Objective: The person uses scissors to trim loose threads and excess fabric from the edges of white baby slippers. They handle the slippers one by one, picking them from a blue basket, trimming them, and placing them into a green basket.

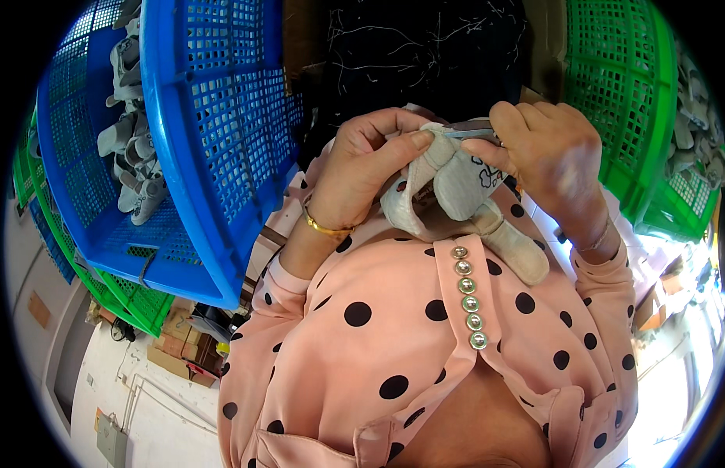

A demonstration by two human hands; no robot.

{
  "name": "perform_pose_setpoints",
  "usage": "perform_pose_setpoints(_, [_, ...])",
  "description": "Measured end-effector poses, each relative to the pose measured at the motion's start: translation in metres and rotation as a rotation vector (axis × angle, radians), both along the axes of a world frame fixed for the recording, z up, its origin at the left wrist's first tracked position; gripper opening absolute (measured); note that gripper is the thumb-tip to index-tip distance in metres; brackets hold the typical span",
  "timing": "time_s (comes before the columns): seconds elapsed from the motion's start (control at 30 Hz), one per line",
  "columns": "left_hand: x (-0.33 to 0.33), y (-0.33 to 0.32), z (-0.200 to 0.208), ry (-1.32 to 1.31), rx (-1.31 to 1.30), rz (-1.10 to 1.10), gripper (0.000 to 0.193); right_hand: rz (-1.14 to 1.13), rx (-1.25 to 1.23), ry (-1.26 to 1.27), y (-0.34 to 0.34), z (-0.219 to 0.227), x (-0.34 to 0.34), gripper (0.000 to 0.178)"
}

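Pink polka-dot blouse (425, 343) fills the foreground; above it the left hand (362, 168) pinches a grey baby sock (456, 191) while the right hand (545, 152) grips small snips (467, 132) at its cuff. Blades so near fingertips could nick skin or knit.

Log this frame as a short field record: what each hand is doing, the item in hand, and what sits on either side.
left hand: pinches the top edge of a grey sock
right hand: holds a small metal tool against the sock
sock: grey, small dark print, held over the lap
left side: blue basket holding more grey socks
right side: green basket
clothing: pink blouse with black dots
tool type: too small to tell
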State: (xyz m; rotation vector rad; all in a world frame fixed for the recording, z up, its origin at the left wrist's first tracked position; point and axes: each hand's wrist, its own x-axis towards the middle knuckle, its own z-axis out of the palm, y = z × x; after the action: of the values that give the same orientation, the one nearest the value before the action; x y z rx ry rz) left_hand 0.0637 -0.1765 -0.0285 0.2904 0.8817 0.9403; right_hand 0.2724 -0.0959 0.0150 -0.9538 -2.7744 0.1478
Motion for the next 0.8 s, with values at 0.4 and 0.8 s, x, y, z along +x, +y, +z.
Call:
perform_pose_setpoints(0.4, [0.001,0.0,0.001,-0.025,-0.035,0.016,0.016,-0.126,-0.066,0.034,-0.017,-0.009,-0.003,0.041])
perform_pose_setpoints(0.8, [0.001,-0.001,0.001,0.004,-0.039,-0.009,0.016,-0.203,-0.115,0.081,-0.019,-0.01,-0.002,0.043])
